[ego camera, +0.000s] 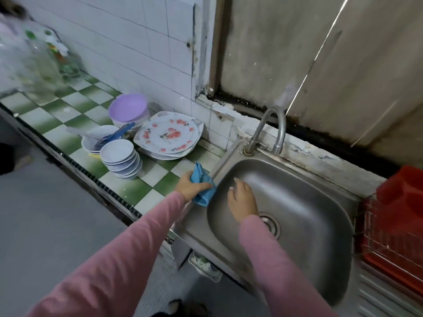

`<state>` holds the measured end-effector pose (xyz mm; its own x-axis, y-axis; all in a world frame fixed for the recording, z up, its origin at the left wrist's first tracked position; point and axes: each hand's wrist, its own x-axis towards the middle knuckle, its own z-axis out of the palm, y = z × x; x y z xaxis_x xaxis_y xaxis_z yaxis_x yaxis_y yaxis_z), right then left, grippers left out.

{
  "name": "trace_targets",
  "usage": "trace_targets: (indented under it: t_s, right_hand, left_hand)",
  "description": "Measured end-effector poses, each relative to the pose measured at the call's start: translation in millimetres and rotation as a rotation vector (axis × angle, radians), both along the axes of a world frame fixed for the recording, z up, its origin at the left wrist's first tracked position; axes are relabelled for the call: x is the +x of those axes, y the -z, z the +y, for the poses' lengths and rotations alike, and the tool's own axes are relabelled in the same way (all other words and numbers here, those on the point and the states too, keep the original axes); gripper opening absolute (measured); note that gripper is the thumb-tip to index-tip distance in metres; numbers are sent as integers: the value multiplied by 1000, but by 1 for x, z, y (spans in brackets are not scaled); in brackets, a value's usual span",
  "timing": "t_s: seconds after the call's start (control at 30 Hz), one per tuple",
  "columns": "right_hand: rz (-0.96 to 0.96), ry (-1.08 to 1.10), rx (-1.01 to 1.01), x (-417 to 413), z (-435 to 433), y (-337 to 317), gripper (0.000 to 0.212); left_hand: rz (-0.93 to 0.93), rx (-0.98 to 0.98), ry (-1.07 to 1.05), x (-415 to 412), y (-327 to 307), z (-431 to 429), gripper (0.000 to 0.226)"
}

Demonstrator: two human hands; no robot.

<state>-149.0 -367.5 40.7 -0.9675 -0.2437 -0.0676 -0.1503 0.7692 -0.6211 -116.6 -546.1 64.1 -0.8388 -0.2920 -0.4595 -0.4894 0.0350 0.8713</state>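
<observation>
The crumpled blue cloth (204,187) sits right on the seam where the green-and-white checked tile counter (139,191) meets the left rim of the stainless steel sink (304,179). The left hand (188,186) grips it, fingers curled over the bunched fabric. The cloth's long axis runs roughly along that rim, with its far end poking up over the tiles and its near end drooping toward the basin's edge. The right hand (243,201) is just to the right of it, inside the basin, holding nothing. Its fingers are loosely bent and the tips are at or near the left wall; contact cannot be confirmed. The left hand therefore already has the cloth, and the right is the nearer one to the bowl's interior and to the round drain (271,223) behind its wrist. To the right the basin is open, bare metal. Across the rim to the left, only a few bare tiles separate the cloth from the stack of white bowls (121,160) and the flowered plates (169,135). A leftward wipe therefore looks short on room, while a sweep into the basin looks free. The curved metal tap (273,129) stands at the far rim, clear of both hands.
</observation>
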Motion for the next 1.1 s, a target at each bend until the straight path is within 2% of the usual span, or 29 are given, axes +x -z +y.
trace_targets:
  t_s: [0.23,0.5,0.63,0.73,0.9,1.1]
  right_hand:
    - [-22,-90,-47,-4,-60,-4,42]
    - [-31,-45,-32,4,-173,5,35]
    - [-68,-9,-45,13,-241,4,39]
    - [-70,21,-55,15,-285,1,35]
    - [-65,80,-79,16,-335,-4,37]
    - [-117,131,-105,-8,-369,1,36]
  left_hand:
    - [129,-238,-100,8,5,-71,41]
    - [198,-412,43,13,0,-191,30]
    - [213,-468,36,18,-7,-261,38]
    - [208,-490,0,24,-12,-308,43]
    - [227,-481,-38,20,-16,-369,30]
    - [195,-444,-42,-12,-4,-414,31]
